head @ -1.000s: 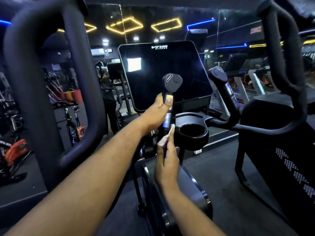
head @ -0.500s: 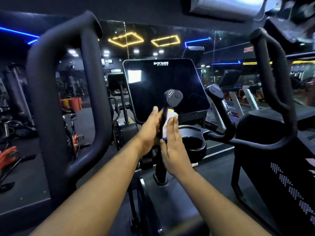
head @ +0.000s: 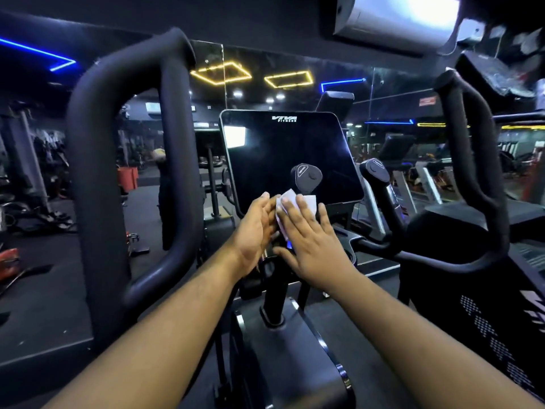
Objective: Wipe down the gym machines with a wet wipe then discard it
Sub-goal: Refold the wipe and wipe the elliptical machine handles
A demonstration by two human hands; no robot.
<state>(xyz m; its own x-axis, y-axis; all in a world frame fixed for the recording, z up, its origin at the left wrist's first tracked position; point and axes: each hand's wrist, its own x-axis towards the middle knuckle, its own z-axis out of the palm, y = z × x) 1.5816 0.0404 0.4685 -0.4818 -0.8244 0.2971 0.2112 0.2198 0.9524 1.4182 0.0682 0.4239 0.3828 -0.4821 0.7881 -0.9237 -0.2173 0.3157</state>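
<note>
I am pressing the soft, limp wet wipe (head: 295, 202) around the handle grip (head: 306, 178) with both hands (head: 312, 246) flat and open-fingered.

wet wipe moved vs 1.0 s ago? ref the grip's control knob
Yes. The wet wipe has gone up the inner handgrip: it was well below the control knob, now just beneath it, pressed by the right hand.
</note>
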